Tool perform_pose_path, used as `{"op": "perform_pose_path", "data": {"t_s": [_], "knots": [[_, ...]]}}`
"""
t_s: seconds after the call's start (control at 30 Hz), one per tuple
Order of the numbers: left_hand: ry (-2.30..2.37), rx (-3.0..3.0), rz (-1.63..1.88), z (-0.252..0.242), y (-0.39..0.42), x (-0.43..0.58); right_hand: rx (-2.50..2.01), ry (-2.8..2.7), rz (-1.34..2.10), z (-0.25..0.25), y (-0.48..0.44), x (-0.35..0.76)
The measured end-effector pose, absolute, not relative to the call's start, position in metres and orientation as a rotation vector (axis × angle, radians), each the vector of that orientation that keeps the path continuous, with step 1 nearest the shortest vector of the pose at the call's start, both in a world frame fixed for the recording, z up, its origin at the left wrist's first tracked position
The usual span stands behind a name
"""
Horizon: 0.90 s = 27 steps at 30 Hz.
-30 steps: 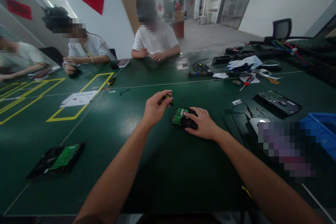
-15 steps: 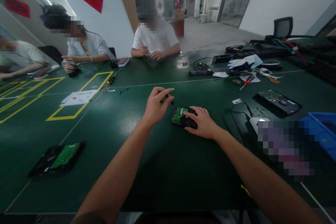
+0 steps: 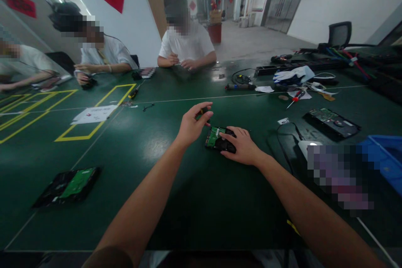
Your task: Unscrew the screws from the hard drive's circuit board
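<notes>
A wide dark-green desk (image 3: 176, 184) fills the view, with other people seated along its far edge, busy with their own hands. A blue bin (image 3: 387, 155) sits at the right edge. A second drive (image 3: 70, 185) lies board-up near the left, and a third drive (image 3: 331, 121) rests to the right; both are well apart from the person's hands.

The hard drive (image 3: 216, 137) being worked on lies flat at mid-desk, with its green circuit board (image 3: 213, 135) facing up. The right hand (image 3: 240, 146) lies over its near right part, grip loose and fingers spread flat, pressing it down rather than clutching it. The left hand (image 3: 191, 124) hovers just beside the drive's far left corner, its grip pinched shut around a small screwdriver (image 3: 203, 112) whose tip angles down toward the board.

The board is seated on the drive, so the unscrewing appears to be at an early or middle stage. Which screws are already out is too small to tell.
</notes>
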<state>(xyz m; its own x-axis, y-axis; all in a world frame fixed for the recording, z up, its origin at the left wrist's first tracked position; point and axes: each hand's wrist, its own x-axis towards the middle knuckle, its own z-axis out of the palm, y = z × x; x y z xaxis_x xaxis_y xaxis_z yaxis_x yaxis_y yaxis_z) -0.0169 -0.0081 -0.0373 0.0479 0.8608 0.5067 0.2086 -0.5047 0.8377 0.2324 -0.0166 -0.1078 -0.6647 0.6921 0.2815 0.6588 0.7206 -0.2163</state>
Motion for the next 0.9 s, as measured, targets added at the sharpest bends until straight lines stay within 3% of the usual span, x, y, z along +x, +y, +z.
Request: {"op": "perform_pose_path", "data": {"t_s": [0.2,0.53,0.9], "knots": [[1.006,1.672,1.543,-0.042,-0.002,-0.018,-1.056,-2.570,0.151,-0.108,-0.016,0.233],[0.944,1.925,1.322,-0.033,-0.002,-0.016,-1.056,-2.577,0.138,-0.106,-0.018,0.233],[0.878,1.563,1.349,-0.029,-0.001,-0.015,-1.052,-2.579,0.147,-0.105,-0.017,0.233]]}}
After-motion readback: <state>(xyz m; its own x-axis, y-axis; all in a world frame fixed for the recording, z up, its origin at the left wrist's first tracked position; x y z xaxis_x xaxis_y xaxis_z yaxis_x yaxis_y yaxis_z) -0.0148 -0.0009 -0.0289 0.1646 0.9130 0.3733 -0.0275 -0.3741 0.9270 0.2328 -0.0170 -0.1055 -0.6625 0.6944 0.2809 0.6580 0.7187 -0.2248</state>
